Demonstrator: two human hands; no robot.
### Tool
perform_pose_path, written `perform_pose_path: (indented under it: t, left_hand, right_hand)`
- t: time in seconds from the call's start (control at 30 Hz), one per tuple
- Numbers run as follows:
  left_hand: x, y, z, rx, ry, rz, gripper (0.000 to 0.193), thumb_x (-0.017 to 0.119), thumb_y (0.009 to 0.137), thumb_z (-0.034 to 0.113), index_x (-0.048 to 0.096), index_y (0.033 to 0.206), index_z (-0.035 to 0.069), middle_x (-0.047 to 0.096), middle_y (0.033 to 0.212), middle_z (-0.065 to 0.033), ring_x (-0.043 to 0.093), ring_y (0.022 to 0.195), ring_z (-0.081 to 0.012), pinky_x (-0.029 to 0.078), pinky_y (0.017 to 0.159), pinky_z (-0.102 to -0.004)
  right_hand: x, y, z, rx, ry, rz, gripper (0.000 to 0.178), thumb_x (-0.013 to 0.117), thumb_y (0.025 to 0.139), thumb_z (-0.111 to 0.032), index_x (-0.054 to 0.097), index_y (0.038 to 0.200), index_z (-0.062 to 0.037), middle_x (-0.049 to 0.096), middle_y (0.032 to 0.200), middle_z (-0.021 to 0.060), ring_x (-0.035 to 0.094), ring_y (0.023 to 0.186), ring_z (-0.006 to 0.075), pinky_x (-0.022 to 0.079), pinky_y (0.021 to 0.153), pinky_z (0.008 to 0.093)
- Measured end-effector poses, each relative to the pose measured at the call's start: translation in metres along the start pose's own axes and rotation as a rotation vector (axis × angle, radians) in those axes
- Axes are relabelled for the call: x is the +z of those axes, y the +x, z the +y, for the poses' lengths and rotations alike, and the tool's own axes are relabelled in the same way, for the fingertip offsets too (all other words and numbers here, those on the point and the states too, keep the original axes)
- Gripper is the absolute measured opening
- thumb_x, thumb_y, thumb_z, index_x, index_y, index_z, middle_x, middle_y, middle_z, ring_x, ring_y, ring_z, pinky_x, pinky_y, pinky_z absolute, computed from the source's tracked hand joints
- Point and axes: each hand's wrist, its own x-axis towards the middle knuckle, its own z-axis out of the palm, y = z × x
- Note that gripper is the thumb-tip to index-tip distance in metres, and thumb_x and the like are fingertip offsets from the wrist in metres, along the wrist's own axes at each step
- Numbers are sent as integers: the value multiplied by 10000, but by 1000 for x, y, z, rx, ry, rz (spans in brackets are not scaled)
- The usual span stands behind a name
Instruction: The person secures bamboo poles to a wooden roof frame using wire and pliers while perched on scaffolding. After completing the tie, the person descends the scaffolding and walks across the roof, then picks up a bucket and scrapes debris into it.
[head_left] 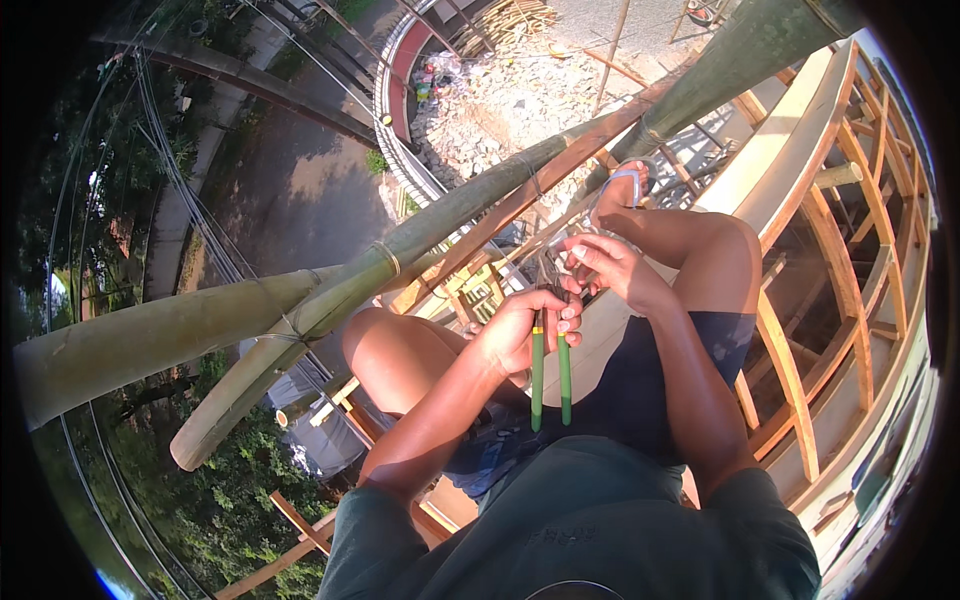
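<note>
Pliers (538, 385) are held in the left hand (516, 325), the fingers being wrapped closed around them near the head; both green handles are left protruding below the grip, slightly parted. The right hand (612, 268) is held just above and to the right of the grip, its fingers bent; whether anything is pinched there cannot be told. The grip is flanked by the left knee (378, 345) and right knee (735, 250). Farther out, bamboo poles (450, 222) are noted beyond it, wooden framing (850, 300) to its right, and rubble (505, 115) well beyond, at ground level.
</note>
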Motion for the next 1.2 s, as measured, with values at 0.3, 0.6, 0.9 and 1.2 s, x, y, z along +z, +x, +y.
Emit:
perform_pose_path:
  t: [0.3, 0.6, 0.9, 1.2]
  left_hand:
    - [-36, -8, -33, 34, 141, 164, 504, 420, 729, -4, 489, 1228, -6, 570, 1035, -144, 584, 1078, -331, 514, 908, -561]
    - [-35, 7, -29, 54, 399, 469, 361, 375, 780, -58, 469, 1127, -34, 568, 1015, -160, 628, 1015, -311, 572, 832, -473]
    - [-40, 14, -46, 1, 514, 580, 372, 352, 862, -41, 463, 1213, 10, 598, 1093, -132, 610, 1051, -257, 548, 827, -500]
    - [-37, 19, -29, 81, 413, 492, 559, 336, 801, -69, 412, 1345, 36, 552, 1244, -149, 618, 1042, -291, 546, 808, -474]
  right_hand:
    - [10, 1, 41, 124, 49, -176, 334, 598, 971, -196, 562, 1227, 14, 601, 955, 28, 575, 804, 83, 515, 731, 253]
    - [18, 9, 37, -20, -603, 30, 427, 751, 807, -404, 700, 967, -12, 707, 829, 132, 678, 761, 220, 514, 707, 345]
    - [9, 12, 59, -15, -676, -14, 245, 715, 816, -268, 725, 908, -41, 694, 784, 145, 674, 719, 253, 508, 685, 375]
    - [-8, 6, 42, -86, -712, -108, 206, 690, 834, -209, 708, 933, -29, 711, 878, 88, 658, 814, 169, 503, 737, 340]
